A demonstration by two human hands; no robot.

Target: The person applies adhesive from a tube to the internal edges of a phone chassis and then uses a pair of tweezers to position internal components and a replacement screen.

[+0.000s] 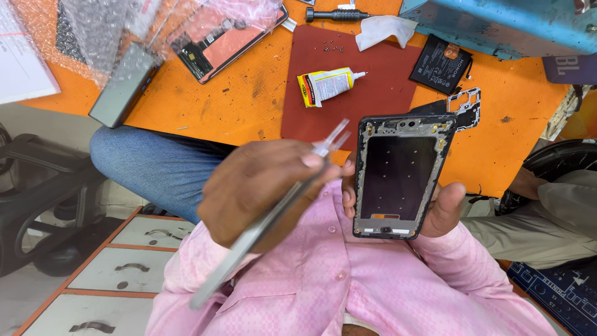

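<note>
My one camera sits on my head and looks steeply down, close over my lap and pink shirt [348, 280]. It faces the orange table [236, 99] at the far edge, drawers [124, 261] near left. No second view shares this.

A dark, rectangular phone frame [400, 176] with its back removed stands nearly upright at right of centre, its bare black inner panel facing up, metal edges and a camera cut-out at the far end. Left of it, long silvery metal tweezers [273, 214] slant from near-left to far-right, tips just beside the frame's far-left corner.
</note>
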